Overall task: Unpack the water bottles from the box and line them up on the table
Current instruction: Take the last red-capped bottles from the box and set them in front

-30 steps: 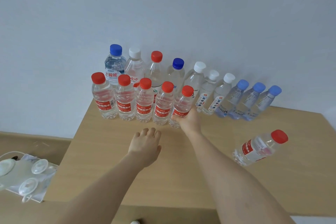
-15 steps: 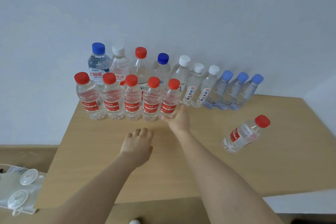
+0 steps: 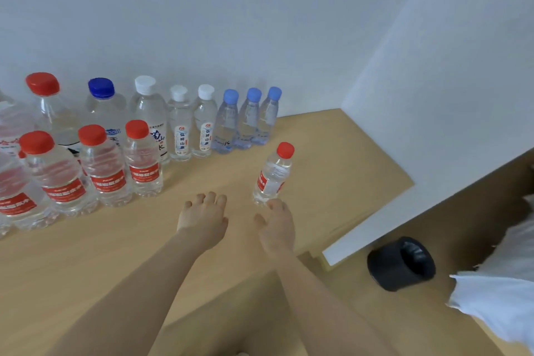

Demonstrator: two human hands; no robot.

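The view has swung right since half a second ago, so the front row of red-capped bottles (image 3: 143,165) now sits at the left edge, only partly in frame. The left hand (image 3: 202,218) hovers over the table (image 3: 332,167) as before, palm down, fingers loosely spread and holding nothing. The right hand (image 3: 276,224) has left the row's end bottle and moved right to the lone bottle (image 3: 273,176), fingers spread and uncurled, tips at its base; whether they touch it I cannot tell. The table is pale wood, set in a corner of plain white wall (image 3: 260,23); the back row against the wall ends in three light-blue-capped bottles (image 3: 248,121). Beyond the table's right edge, lower down, lie a black cylindrical object (image 3: 401,263) and white cloth (image 3: 497,298). The lone bottle stands upright, well apart from both rows: clear plastic, red cap, red label.
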